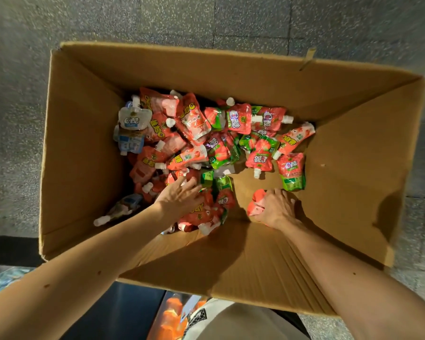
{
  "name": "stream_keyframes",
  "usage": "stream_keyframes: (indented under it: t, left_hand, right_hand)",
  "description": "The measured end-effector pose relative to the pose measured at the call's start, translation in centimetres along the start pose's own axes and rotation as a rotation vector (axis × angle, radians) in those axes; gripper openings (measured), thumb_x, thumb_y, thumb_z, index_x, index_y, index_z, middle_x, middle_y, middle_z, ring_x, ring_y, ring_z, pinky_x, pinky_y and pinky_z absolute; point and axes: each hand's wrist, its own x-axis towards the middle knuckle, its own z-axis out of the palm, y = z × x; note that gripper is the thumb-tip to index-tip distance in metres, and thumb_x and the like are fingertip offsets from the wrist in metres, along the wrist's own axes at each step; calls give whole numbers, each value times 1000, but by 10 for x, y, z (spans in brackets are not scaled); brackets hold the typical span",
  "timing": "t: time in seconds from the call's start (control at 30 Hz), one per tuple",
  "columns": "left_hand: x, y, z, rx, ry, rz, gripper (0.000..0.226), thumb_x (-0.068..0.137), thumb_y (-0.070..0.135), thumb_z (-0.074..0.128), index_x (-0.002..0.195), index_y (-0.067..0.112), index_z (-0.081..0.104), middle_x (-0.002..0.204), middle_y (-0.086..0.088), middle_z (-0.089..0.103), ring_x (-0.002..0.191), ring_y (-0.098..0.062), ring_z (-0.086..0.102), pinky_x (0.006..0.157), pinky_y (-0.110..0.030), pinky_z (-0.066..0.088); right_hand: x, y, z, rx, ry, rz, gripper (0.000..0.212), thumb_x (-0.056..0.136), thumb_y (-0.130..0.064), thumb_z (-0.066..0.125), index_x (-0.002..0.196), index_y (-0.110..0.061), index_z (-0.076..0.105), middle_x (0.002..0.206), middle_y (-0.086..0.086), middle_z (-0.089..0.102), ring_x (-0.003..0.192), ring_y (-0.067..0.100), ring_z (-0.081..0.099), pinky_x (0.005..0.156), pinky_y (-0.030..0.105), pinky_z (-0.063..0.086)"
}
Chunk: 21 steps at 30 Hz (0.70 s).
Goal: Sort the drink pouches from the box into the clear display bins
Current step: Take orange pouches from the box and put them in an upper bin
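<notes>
While the left hand rests with fingers extended on the heaped drink pouches inside the cardboard box, the right hand curls around one red pouch. This pouch lies low against the near wall.

Likely shop: bulk cardboard box of drink pouches, speckled stone floor.

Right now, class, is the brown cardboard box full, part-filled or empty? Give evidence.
Part-filled. Red, green and pale-blue drink pouches cover part of the brown cardboard box floor; bare floor shows beside the right hand.
</notes>
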Motion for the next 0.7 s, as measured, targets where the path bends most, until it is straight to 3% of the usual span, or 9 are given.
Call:
stream_keyframes:
  t: [0.07,0.13,0.23,0.37,0.43,0.53,0.6,0.63,0.7]
  left_hand:
    - [0,1,5,-19,4,23,51,104,12,42,152,19,26,156,-12,33,149,-32,15,118,-50,20]
    - [-3,-2,7,-33,45,50,49,104,12,40,150,21,26,145,-11,49,144,-30,27,118,-51,18]
    - [-9,-8,13,-129,138,48,42,102,12,39,143,20,35,116,-8,66,127,-27,46,115,-50,21]
    - [-16,-6,6,-417,319,-60,46,87,26,60,130,15,48,96,-4,69,110,-26,59,113,-45,25]
    - [-25,-3,-12,-693,350,-162,55,81,39,70,126,15,50,102,-5,69,108,-28,61,105,-38,37]
    - [-45,6,-37,-1355,403,-423,65,74,33,81,130,18,52,112,-3,67,101,-25,63,83,-32,48]
    - [-59,15,-52,-1770,527,-472,49,67,28,86,111,28,66,98,2,71,88,-16,64,77,-36,51]
    - [-68,20,-60,-1929,592,-468,33,66,24,87,95,26,70,87,-1,73,79,-14,64,71,-40,53]
    - [-86,30,-78,-2185,644,-481,19,73,13,85,86,10,71,80,-11,74,72,-20,64,67,-41,52]
  right_hand:
    - [-4,-2,-3,115,-9,14,92,66,-47,87,136,-6,44,131,13,56,122,30,52,96,35,44]
    - [-10,-5,-10,229,-39,46,91,67,-42,88,137,-6,42,128,15,60,117,32,58,89,34,48]
    - [-21,-7,-21,306,-100,32,91,66,-46,87,136,-9,42,129,13,60,118,31,58,94,37,48]
    - [-38,-15,-32,444,-151,38,83,62,-48,88,126,-15,47,124,7,60,115,27,58,96,39,50]
    - [-45,-19,-39,556,-168,45,80,61,-46,90,123,-17,49,122,5,59,114,25,57,98,40,49]
    - [-57,-22,-53,742,-193,37,80,63,-43,90,127,-19,48,121,1,57,113,21,56,96,36,48]
    - [-69,-22,-65,878,-227,39,69,71,-36,86,126,-20,47,119,0,57,111,18,57,96,34,49]
    - [-76,-23,-72,942,-247,17,66,74,-34,84,127,-19,47,122,0,58,112,17,57,98,34,48]
    - [-88,-24,-87,1034,-292,-10,77,74,-38,83,137,-19,44,132,1,58,117,17,57,104,38,46]
